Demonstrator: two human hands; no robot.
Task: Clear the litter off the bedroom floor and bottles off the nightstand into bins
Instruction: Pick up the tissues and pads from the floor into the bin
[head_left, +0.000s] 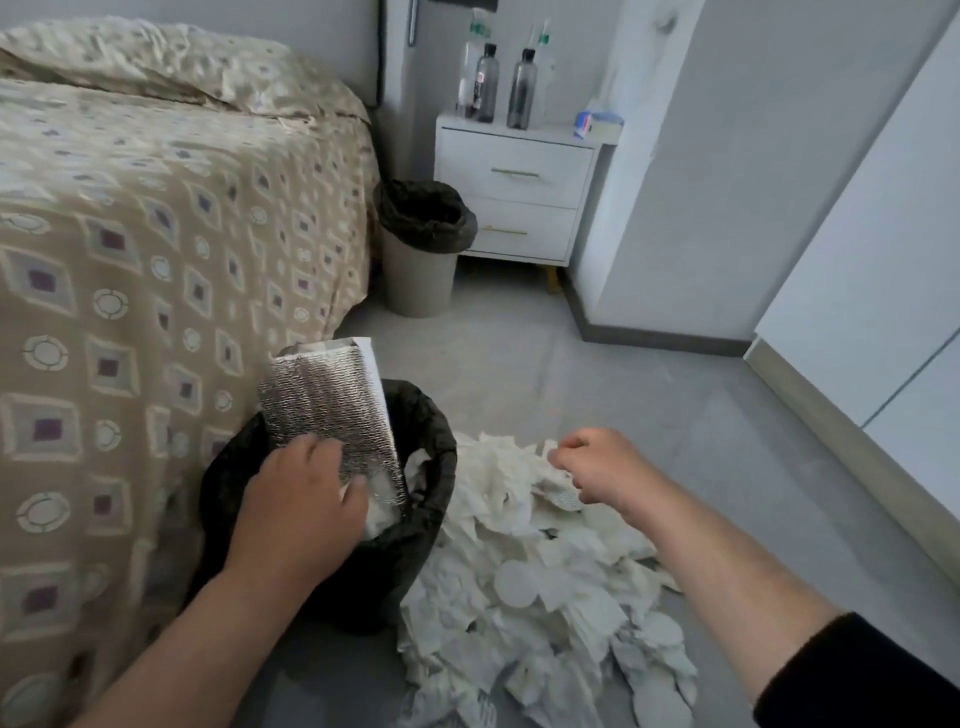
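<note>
My left hand (298, 499) grips a silver foil pouch (332, 410) standing in the black-lined bin (431, 441) beside the bed (156, 234). My right hand (597, 462), fingers curled, pinches paper from the litter pile (545, 571) on the floor. Bottles (521, 88) stand on the nightstand (519, 171).
</note>
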